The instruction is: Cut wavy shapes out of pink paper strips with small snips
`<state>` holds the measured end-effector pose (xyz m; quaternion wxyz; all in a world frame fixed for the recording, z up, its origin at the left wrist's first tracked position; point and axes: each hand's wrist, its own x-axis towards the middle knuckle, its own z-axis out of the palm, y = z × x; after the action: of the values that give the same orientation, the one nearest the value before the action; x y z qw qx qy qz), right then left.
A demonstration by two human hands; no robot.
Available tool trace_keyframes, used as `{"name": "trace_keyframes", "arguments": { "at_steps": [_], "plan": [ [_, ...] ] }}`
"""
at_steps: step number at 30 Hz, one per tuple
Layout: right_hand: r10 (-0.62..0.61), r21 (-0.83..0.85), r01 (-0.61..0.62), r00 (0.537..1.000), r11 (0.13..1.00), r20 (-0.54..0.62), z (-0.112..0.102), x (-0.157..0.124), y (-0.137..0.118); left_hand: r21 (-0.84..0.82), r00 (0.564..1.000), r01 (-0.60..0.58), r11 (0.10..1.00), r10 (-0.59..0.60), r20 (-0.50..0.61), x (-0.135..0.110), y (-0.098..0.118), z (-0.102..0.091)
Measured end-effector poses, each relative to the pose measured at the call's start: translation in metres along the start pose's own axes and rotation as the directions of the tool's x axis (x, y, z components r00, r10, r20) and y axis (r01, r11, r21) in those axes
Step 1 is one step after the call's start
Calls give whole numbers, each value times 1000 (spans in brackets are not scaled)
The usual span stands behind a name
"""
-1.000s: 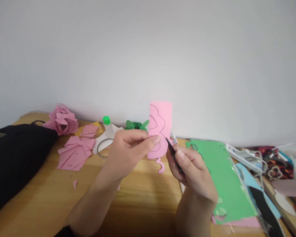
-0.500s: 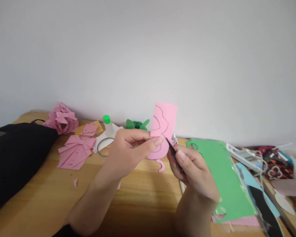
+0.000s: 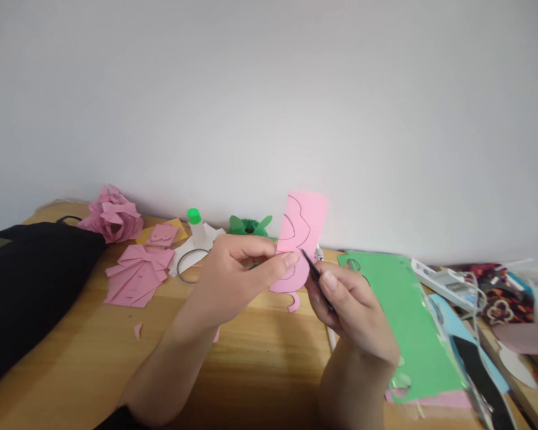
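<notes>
Between thumb and fingers, my left hand (image 3: 242, 272) pinches a piece of pink paper (image 3: 311, 218) with curved dark outlines drawn on it. The paper stands up above the table, its lower end rounded along a cut edge. A narrow curled pink strip (image 3: 295, 303) shows just beneath it. My right hand (image 3: 347, 298) grips dark scissors (image 3: 316, 278), whose blades reach the paper's right edge near the drawn line. The handles are mostly hidden in the hand.
Folded pink paper pieces (image 3: 138, 278) and a crumpled pink paper form (image 3: 112, 215) lie left, near a black bag (image 3: 36, 286). A green-capped glue stick (image 3: 196, 224) stands behind my left hand. Green sheets (image 3: 412, 322), a white power strip (image 3: 448, 286) and cables lie right.
The upper part of the pink paper has tilted slightly right and down. The scissors stay at its edge, and both hands have hardly moved.
</notes>
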<state>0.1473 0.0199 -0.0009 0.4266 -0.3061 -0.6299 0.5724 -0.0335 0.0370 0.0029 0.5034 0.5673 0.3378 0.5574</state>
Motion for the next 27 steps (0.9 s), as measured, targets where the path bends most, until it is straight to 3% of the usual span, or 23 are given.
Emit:
{"name": "trace_keyframes", "arguments": {
  "at_steps": [3,9,17,27],
  "plan": [
    [-5,3,5,1000,1000,5,-1,0,1,47,998,17,999,-19,56,0,0,0],
    [-7,-2,7,1000,1000,11,-2,-1,2,68,999,1,998,-4,40,0,-2,-1],
    [-22,-16,22,1000,1000,12,0,-1,0,-53,996,32,998,-28,80,0,0,0],
    [21,12,-21,999,1000,28,-1,-1,0,-71,996,24,997,-17,92,0,-1,-1]
  ]
}}
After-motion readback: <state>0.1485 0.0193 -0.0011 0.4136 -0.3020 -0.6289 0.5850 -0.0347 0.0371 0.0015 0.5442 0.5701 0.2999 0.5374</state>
